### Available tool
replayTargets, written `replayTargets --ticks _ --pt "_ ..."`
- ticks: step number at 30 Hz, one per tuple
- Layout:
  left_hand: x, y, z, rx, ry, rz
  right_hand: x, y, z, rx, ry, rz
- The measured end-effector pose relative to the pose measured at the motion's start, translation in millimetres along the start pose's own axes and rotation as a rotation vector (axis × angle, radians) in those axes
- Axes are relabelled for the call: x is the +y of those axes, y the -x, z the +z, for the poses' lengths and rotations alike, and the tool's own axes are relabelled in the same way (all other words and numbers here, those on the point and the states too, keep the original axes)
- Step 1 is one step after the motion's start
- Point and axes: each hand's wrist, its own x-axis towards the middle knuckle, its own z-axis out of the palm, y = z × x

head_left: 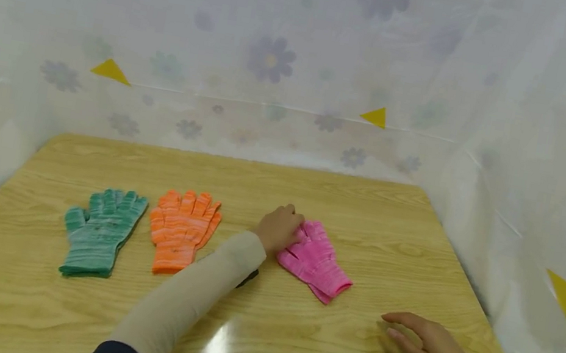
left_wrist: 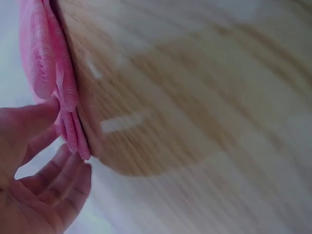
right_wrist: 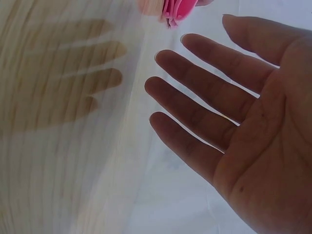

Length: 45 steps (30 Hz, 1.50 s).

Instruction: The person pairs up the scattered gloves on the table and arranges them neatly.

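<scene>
A pair of pink knit gloves (head_left: 316, 257) lies slanted on the table, one on top of the other, cuffs toward the lower right. My left hand (head_left: 279, 228) is at their fingertip end. In the left wrist view, the thumb and index finger of my left hand (left_wrist: 36, 170) pinch the fingers of the pink gloves (left_wrist: 44, 58). Right of the gloves, my right hand (head_left: 430, 351) hovers over the table and holds nothing. Its fingers are nearly straight and spread in the right wrist view, with the pink cuffs (right_wrist: 181, 9) at the top edge.
Orange gloves (head_left: 181, 231) lie left of my left hand, partly behind my sleeve (head_left: 199, 286). Farther left are green gloves (head_left: 101, 234). All lie on a wood-grain table (head_left: 289, 350). Flowered white sheeting (head_left: 305, 38) with yellow triangles surrounds the table.
</scene>
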Motion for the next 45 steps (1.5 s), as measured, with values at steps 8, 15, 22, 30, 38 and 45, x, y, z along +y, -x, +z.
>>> replayTargets --ticks 8,15,22,30,38,45 --pt "-6.9 0.2 -7.0 0.007 0.162 -0.051 -1 -0.1 -1 -0.018 -0.006 -0.002" --pt "-11.9 5.9 -15.9 0.031 0.102 -0.153 0 1.2 -1 -0.034 -0.010 0.004" --pt "-18.6 13.1 -23.0 -0.077 0.122 -0.148 -1 1.3 -2 -0.045 -0.015 0.011" --pt "-24.3 14.3 -21.2 -0.041 0.108 -0.157 -1 1.0 -2 -0.047 -0.012 0.013" --pt "-14.4 23.5 -26.8 -0.151 0.083 0.043 -1 1.9 -1 -0.043 -0.005 0.017" --pt "-13.0 31.4 -24.1 -0.248 0.116 0.226 -4 -0.4 -2 -0.021 -0.003 0.023"
